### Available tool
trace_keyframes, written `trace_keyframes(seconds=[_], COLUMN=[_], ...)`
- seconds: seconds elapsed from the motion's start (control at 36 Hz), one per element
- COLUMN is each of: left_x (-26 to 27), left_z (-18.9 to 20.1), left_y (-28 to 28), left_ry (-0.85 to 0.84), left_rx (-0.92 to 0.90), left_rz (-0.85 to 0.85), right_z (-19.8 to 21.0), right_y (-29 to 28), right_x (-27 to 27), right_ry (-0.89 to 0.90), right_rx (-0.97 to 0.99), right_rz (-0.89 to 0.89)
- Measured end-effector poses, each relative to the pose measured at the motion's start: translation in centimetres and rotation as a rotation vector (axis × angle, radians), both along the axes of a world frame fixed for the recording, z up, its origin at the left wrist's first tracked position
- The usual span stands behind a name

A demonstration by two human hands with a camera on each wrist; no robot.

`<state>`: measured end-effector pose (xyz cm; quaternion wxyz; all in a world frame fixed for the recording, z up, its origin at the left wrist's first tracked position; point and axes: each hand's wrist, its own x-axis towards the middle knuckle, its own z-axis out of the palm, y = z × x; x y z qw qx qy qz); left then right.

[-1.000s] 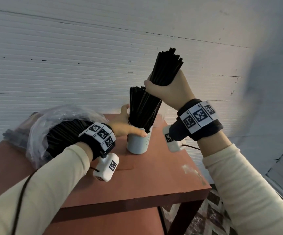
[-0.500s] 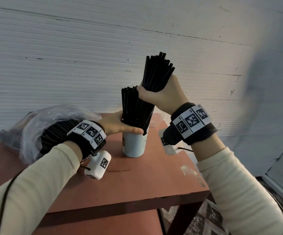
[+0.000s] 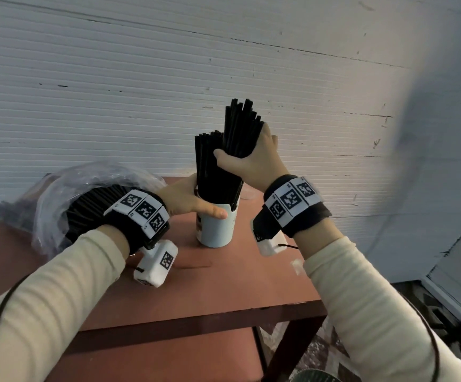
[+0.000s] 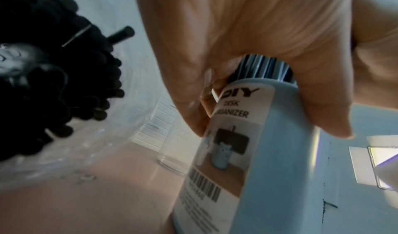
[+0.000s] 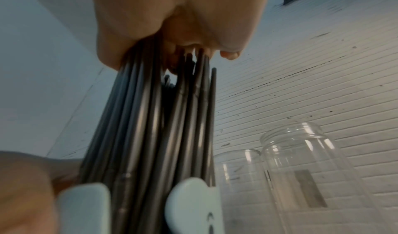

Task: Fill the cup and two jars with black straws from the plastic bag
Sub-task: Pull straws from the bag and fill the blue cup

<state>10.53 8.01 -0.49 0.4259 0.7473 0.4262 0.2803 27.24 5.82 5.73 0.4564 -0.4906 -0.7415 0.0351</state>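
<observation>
Bundle lowered into cup (image 3: pixel 216 227) | right hand (image 3: pixel 251 164) clamps straws (image 3: pixel 240 128) | left hand (image 3: pixel 188 199) grips cup | seat straws vertically, release gradually.

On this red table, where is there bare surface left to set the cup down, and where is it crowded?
Bare table runs along the near edge, in front of the cup, and on its right front corner. The left is crowded by the plastic bag of straws. Behind the cup stand two empty jars. The left hand grips the cup.
</observation>
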Motion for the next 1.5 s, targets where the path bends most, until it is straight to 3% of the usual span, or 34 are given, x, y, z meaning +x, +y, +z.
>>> trace_keyframes(seconds=[0.22, 0.36, 0.47, 0.64, 0.89, 1.14, 1.28, 1.36, 1.5], left_x=[0.2, 0.2, 0.3, 0.4, 0.5, 0.6, 0.7, 0.7, 0.6], left_z=[-0.2, -0.4, -0.7, -1.1, -1.4, -1.3, -1.4, -1.4, -1.1], left_y=[-0.3, -0.5, -0.4, -0.4, -0.4, -0.7, -0.6, -0.7, -1.1], left_ry=[0.013, -0.024, -0.034, -0.022, -0.046, -0.06, -0.064, -0.08, -0.092], left_rx=[0.019, 0.024, 0.022, 0.024, 0.017, 0.003, 0.011, 0.008, 0.006], left_rz=[0.011, 0.013, 0.053, 0.112, 0.155, 0.179, 0.194, 0.18, 0.155], right_z=[-0.5, -0.5, 0.3, 0.6, -0.4, 0.2, -0.3, -0.4, -1.9], right_y=[0.2, -0.5, -1.1, -0.9, -1.2, -0.9, -1.1, -1.2, -0.8], right_x=[-0.2, 0.4, 0.3, -0.4, -0.8, -0.3, 0.4, 0.5, 0.1], right_ry=[-0.051, 0.17, 0.244, 0.03, 0.031, 0.02, 0.14, 0.177, 0.081], right_rx=[0.007, 0.084, 0.257, 0.365, 0.454, 0.367, 0.489, 0.492, 0.411], right_rz=[-0.061, 0.016, 0.075, 0.076, 0.08, 0.1, 0.002, 0.046, 0.047])
